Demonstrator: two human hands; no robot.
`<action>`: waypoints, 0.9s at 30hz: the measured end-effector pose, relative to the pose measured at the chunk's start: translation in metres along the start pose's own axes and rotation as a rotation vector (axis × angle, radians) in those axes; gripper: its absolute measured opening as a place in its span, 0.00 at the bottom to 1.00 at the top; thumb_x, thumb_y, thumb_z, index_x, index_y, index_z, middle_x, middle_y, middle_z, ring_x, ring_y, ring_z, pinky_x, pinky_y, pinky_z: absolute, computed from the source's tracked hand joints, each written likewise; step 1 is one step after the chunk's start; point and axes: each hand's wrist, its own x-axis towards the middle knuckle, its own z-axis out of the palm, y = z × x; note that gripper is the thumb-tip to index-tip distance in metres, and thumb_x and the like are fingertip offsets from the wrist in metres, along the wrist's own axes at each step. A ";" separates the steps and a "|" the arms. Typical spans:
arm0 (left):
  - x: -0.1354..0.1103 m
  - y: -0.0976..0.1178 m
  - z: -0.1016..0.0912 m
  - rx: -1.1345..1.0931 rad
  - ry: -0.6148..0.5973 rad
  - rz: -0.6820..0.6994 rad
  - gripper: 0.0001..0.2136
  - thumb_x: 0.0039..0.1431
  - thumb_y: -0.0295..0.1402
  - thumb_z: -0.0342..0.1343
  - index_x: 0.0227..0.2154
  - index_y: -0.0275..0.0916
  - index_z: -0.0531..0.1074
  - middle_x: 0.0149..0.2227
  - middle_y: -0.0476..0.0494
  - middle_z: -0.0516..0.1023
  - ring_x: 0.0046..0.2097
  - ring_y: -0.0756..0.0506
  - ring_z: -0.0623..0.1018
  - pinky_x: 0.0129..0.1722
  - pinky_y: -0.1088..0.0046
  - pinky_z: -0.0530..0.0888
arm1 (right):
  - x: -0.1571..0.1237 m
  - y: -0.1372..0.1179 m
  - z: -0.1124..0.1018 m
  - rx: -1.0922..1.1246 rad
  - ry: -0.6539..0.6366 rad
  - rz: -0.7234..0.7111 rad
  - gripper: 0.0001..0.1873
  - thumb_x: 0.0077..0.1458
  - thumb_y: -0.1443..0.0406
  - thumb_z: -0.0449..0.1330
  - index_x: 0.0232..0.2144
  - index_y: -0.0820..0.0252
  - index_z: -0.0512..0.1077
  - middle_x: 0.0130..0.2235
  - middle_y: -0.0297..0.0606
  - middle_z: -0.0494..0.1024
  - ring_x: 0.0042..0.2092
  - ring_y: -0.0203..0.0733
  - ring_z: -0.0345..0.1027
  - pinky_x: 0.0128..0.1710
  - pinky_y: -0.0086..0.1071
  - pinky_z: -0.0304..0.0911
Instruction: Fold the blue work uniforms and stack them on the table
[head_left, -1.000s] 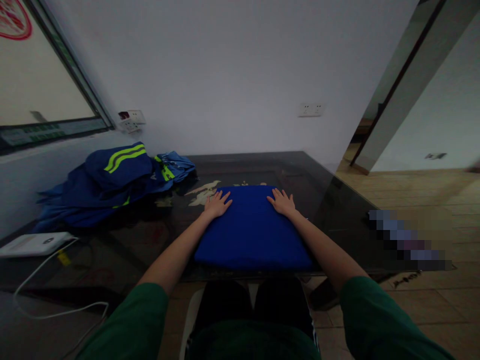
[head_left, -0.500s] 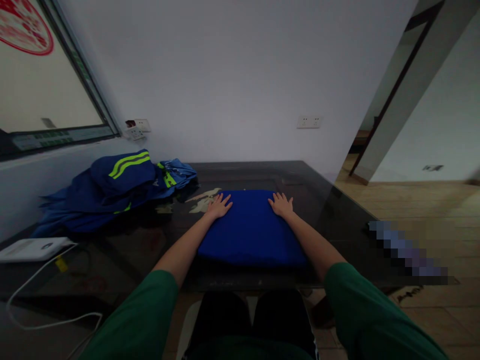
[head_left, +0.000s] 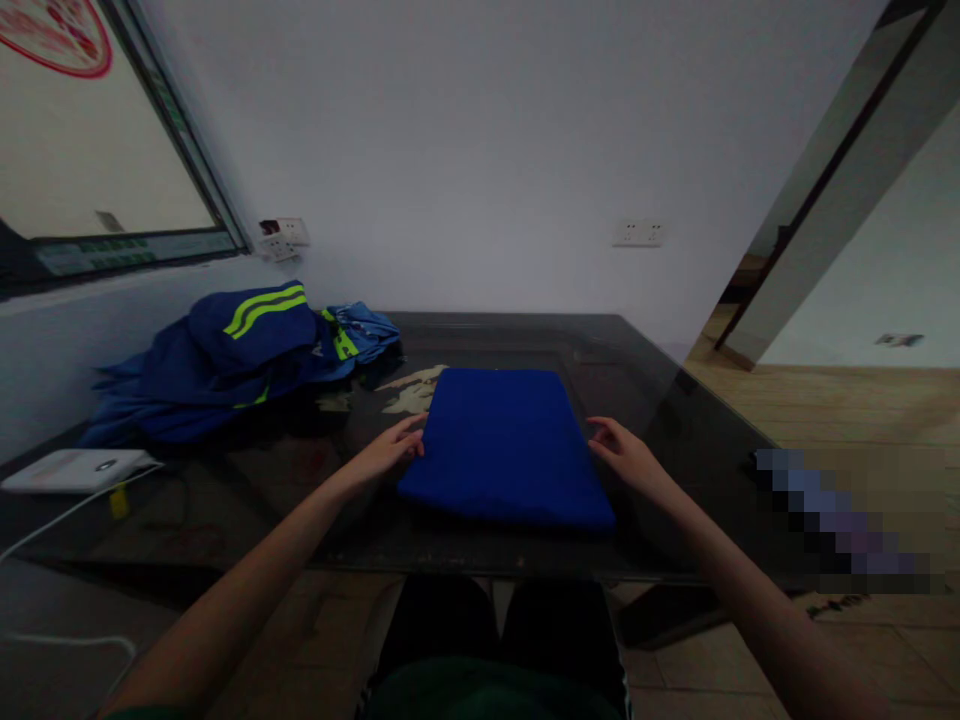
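Both hands are loose and grip nothing. Left hand lies open with its fingertips touching the left edge of the cloth. Right hand sits just beside the cloth's right edge, fingers lightly curled; whether it touches the fabric I cannot tell. Set one at each side like that, they seem placed to square or steady the edges rather than to press on the top.

The cloth, a deep blue folded rectangle, lies flat on the dark glass table, straight ahead of the person and towards the near rim, its long sides running away from the body. Its smooth, even face suggests a tidy fold.

Left of the cloth and further back, a pile of blue garments with yellow-green stripes lies heaped and loose, apart from it. Much further left of the cloth sits a white box. Behind the cloth the wall carries a socket, and to the cloth's right a door frame stands over a wooden floor
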 end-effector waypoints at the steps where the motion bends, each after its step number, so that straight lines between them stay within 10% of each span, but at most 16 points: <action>1: -0.018 0.003 0.001 -0.018 -0.021 -0.002 0.29 0.57 0.44 0.53 0.61 0.43 0.60 0.33 0.45 0.76 0.35 0.46 0.74 0.38 0.70 0.71 | -0.020 -0.001 -0.007 0.060 -0.018 0.031 0.25 0.53 0.58 0.56 0.53 0.52 0.66 0.37 0.40 0.76 0.38 0.45 0.71 0.42 0.39 0.66; 6: -0.080 0.016 0.013 -0.084 0.060 0.091 0.34 0.56 0.45 0.55 0.64 0.49 0.51 0.51 0.42 0.73 0.51 0.43 0.73 0.49 0.68 0.69 | -0.092 -0.022 -0.012 0.322 -0.038 0.121 0.26 0.50 0.51 0.56 0.51 0.49 0.66 0.30 0.37 0.74 0.31 0.44 0.69 0.31 0.36 0.65; 11: -0.103 -0.001 0.028 0.002 0.160 0.144 0.39 0.54 0.44 0.56 0.66 0.50 0.44 0.61 0.38 0.62 0.50 0.42 0.74 0.51 0.63 0.70 | -0.109 -0.037 0.009 0.380 0.077 0.164 0.23 0.48 0.51 0.57 0.48 0.46 0.67 0.26 0.35 0.71 0.28 0.44 0.66 0.28 0.36 0.62; 27: -0.103 0.000 0.056 0.584 0.431 0.083 0.17 0.60 0.39 0.47 0.49 0.43 0.71 0.28 0.49 0.72 0.32 0.46 0.74 0.47 0.63 0.68 | -0.103 -0.054 0.028 0.285 0.227 0.158 0.23 0.51 0.54 0.55 0.46 0.60 0.70 0.23 0.28 0.60 0.25 0.37 0.57 0.28 0.30 0.56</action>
